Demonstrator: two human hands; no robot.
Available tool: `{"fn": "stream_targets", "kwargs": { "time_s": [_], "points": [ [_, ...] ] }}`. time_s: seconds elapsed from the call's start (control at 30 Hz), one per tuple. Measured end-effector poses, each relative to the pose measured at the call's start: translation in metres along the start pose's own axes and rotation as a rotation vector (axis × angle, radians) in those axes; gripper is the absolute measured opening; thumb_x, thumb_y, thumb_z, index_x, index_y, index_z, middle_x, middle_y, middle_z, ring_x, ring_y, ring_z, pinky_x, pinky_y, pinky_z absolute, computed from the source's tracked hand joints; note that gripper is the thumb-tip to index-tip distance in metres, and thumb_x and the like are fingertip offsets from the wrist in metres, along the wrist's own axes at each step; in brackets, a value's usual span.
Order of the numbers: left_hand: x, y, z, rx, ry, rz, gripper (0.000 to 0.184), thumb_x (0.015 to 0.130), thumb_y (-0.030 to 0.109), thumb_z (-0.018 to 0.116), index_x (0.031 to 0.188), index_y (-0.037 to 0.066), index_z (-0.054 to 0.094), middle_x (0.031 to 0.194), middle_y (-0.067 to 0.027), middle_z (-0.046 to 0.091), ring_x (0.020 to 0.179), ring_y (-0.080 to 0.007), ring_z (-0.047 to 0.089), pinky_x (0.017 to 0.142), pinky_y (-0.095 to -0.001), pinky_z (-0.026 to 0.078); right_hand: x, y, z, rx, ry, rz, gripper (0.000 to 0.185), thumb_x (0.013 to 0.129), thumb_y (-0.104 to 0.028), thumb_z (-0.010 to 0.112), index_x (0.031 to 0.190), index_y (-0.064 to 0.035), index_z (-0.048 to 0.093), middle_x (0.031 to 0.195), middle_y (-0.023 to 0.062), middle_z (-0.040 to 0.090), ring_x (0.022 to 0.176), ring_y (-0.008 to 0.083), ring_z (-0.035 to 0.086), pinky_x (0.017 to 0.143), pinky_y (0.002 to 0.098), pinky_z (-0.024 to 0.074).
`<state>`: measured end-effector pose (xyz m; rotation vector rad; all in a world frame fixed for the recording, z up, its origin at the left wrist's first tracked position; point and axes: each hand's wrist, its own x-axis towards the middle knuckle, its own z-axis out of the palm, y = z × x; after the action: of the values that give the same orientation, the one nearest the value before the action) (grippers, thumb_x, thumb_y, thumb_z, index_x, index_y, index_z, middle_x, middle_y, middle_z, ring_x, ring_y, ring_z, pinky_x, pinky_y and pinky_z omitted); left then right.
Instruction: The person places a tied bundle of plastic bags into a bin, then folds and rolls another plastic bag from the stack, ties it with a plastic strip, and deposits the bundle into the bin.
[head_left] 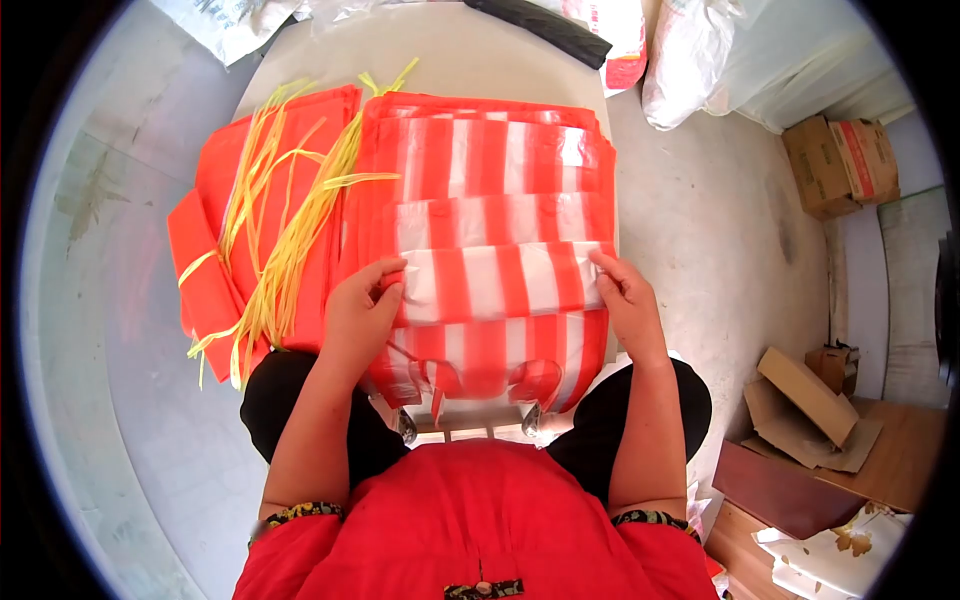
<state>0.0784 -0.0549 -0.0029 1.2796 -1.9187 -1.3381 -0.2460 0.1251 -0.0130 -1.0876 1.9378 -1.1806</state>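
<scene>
Red-and-white striped plastic bags (480, 160) lie in a layered stack on the table (420, 45). Across the stack runs a folded striped band of plastic (500, 283). My left hand (362, 308) pinches its left end between thumb and fingers. At the right end, my right hand (630, 303) grips the same band with thumb and forefinger. Below the band, a striped bag part with curved handle cut-outs (470, 360) hangs over the near edge. Left of the stack are red folded bags (215, 165), with loose yellow ties (300, 225) lying over them.
A black roll (540, 30) lies at the table's far edge, beside white plastic sacks (690, 60). On the right are a cardboard box (840, 165) and an opened carton (810, 415) on a brown cabinet (900, 450). My knees flank the near edge.
</scene>
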Motion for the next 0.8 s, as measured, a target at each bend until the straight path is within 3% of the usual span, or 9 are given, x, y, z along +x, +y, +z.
{"fn": "stream_targets", "kwargs": {
  "time_s": [0.1, 0.2, 0.3, 0.4, 0.5, 0.6, 0.7, 0.8],
  "points": [
    [0.001, 0.001, -0.001, 0.075, 0.053, 0.063, 0.028, 0.096, 0.002, 0.066, 0.124, 0.001, 0.072, 0.094, -0.0101, 0.074, 0.080, -0.0142, 0.067, 0.075, -0.0277, 0.054, 0.000, -0.004, 0.001, -0.034, -0.002, 0.022, 0.034, 0.105, -0.006, 0.055, 0.137, 0.0017, 0.064, 0.135, 0.0080, 0.063, 0.120, 0.0170, 0.059, 0.105, 0.0284, 0.0442],
    [0.001, 0.001, -0.002, 0.158, 0.045, 0.047, 0.027, 0.095, 0.000, 0.067, 0.121, 0.000, 0.072, 0.096, -0.0088, 0.074, 0.081, -0.0133, 0.065, 0.077, -0.0271, 0.054, 0.000, -0.003, 0.002, -0.029, -0.004, 0.006, 0.036, 0.104, -0.005, 0.055, 0.139, 0.0001, 0.062, 0.137, 0.0099, 0.061, 0.122, 0.0203, 0.059, 0.107, 0.0297, 0.0437],
    [0.001, 0.000, -0.001, 0.279, 0.083, 0.133, 0.022, 0.092, 0.005, 0.070, 0.112, 0.000, 0.075, 0.098, -0.0153, 0.073, 0.083, -0.0276, 0.071, 0.077, -0.0363, 0.057, 0.001, 0.001, 0.004, -0.142, -0.007, -0.028, 0.038, 0.102, -0.005, 0.056, 0.140, -0.0018, 0.062, 0.137, 0.0119, 0.059, 0.122, 0.0230, 0.060, 0.106, 0.0297, 0.0444],
    [0.001, 0.011, -0.002, 0.507, 0.095, 0.207, 0.019, 0.088, 0.007, 0.073, 0.106, 0.001, 0.075, 0.102, -0.0133, 0.070, 0.091, -0.0309, 0.070, 0.081, -0.0402, 0.057, -0.002, -0.006, 0.011, -0.257, 0.065, 0.014, 0.040, 0.099, -0.006, 0.061, 0.139, -0.0034, 0.063, 0.138, 0.0144, 0.058, 0.123, 0.0272, 0.059, 0.107, 0.0348, 0.0454],
    [0.001, 0.010, 0.000, 0.709, 0.207, 0.369, 0.022, 0.085, 0.011, 0.076, 0.106, 0.003, 0.075, 0.107, -0.0107, 0.068, 0.098, -0.0322, 0.067, 0.086, -0.0455, 0.055, -0.005, -0.016, 0.018, -0.682, 0.254, -0.136, 0.046, 0.094, -0.012, 0.068, 0.139, -0.0050, 0.064, 0.139, 0.0170, 0.058, 0.124, 0.0322, 0.057, 0.109, 0.0451, 0.0441],
    [-0.004, 0.017, 0.007, 0.686, 0.153, 0.614, 0.036, 0.081, 0.011, 0.080, 0.116, 0.004, 0.074, 0.120, -0.0117, 0.069, 0.114, -0.0347, 0.065, 0.095, -0.0463, 0.053, -0.005, -0.029, 0.025, -0.794, 0.116, -0.390, 0.059, 0.089, -0.021, 0.075, 0.144, -0.0078, 0.060, 0.150, 0.0164, 0.054, 0.136, 0.0348, 0.051, 0.116, 0.0520, 0.0381],
    [-0.010, 0.029, 0.021, 0.637, -0.139, 0.765, 0.055, 0.080, 0.016, 0.081, 0.132, 0.005, 0.067, 0.138, -0.0150, 0.063, 0.133, -0.0362, 0.057, 0.110, -0.0487, 0.047, -0.007, -0.041, 0.050, -0.670, -0.186, -0.557, 0.072, 0.084, -0.028, 0.079, 0.149, -0.0098, 0.055, 0.159, 0.0140, 0.048, 0.148, 0.0351, 0.042, 0.124, 0.0524, 0.0299],
    [-0.013, 0.023, 0.028, 0.709, -0.297, 0.671, 0.068, 0.081, 0.021, 0.079, 0.143, 0.005, 0.058, 0.153, -0.0189, 0.053, 0.146, -0.0365, 0.047, 0.120, -0.0502, 0.038, -0.006, -0.050, 0.061, -0.672, -0.334, -0.492, 0.077, 0.083, -0.030, 0.080, 0.152, -0.0114, 0.051, 0.164, 0.0111, 0.043, 0.154, 0.0334, 0.034, 0.127, 0.0516, 0.0238]
  ]
}}
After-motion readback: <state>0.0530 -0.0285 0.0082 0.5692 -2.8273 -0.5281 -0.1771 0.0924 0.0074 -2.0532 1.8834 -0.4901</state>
